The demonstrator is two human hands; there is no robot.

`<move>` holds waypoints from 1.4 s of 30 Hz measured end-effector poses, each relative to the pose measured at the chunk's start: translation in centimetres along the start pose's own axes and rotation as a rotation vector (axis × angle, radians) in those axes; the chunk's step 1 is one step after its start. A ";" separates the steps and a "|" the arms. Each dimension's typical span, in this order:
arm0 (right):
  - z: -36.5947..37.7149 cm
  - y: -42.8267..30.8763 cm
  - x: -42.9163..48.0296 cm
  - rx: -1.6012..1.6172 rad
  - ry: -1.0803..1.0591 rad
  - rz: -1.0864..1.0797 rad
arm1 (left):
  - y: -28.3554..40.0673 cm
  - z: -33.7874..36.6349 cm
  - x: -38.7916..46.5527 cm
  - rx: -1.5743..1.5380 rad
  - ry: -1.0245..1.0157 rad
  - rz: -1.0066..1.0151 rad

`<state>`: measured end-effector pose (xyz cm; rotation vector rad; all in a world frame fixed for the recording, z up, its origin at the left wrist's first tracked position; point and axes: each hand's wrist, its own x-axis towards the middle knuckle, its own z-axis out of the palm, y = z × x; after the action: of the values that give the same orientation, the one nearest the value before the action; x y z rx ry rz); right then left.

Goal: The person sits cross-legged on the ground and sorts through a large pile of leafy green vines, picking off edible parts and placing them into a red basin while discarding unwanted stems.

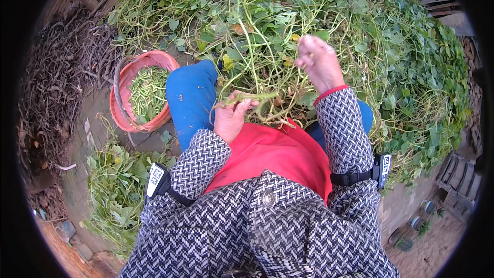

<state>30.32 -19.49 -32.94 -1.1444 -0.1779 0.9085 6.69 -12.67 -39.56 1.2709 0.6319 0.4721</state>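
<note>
My left hand [230, 119] grips a thick green vine stem [256, 96] just above my lap, its thumb pressed along the stem. From this stem thinner vines run up and away into a large heap of leafy vines [285, 15]. My right hand [317, 60] is raised over the heap, right of the left hand, with its fingers curled in. Motion blurs it, so whether something small sits between the fingers is unclear. Left of my knee stands an orange basket [115, 110] with a branch-like handle, partly filled with slender green pods [149, 90].
A pile of dry roots and twigs [65, 58] lies at the left. More pulled vines [119, 185] rest on the paving beside my left arm. Wooden slats [459, 177] and several small pots [417, 222] are at the lower right. Red cloth [266, 154] covers my lap.
</note>
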 end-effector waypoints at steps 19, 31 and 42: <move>-1.1 6.8 -4.2 -1.065 -0.303 -0.255 | 0.6 -0.3 0.0 -0.076 0.005 -0.093; -3.8 7.7 -1.7 -0.348 0.218 -0.088 | 1.5 0.2 -0.1 -0.053 0.059 -0.011; -8.0 3.5 -6.0 0.276 0.027 -0.054 | 3.4 -1.6 1.7 -0.403 0.252 -0.181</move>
<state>28.99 -28.95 -37.52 -0.8906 -0.0584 0.8405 6.96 -9.59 -36.88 0.7715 0.8092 0.5798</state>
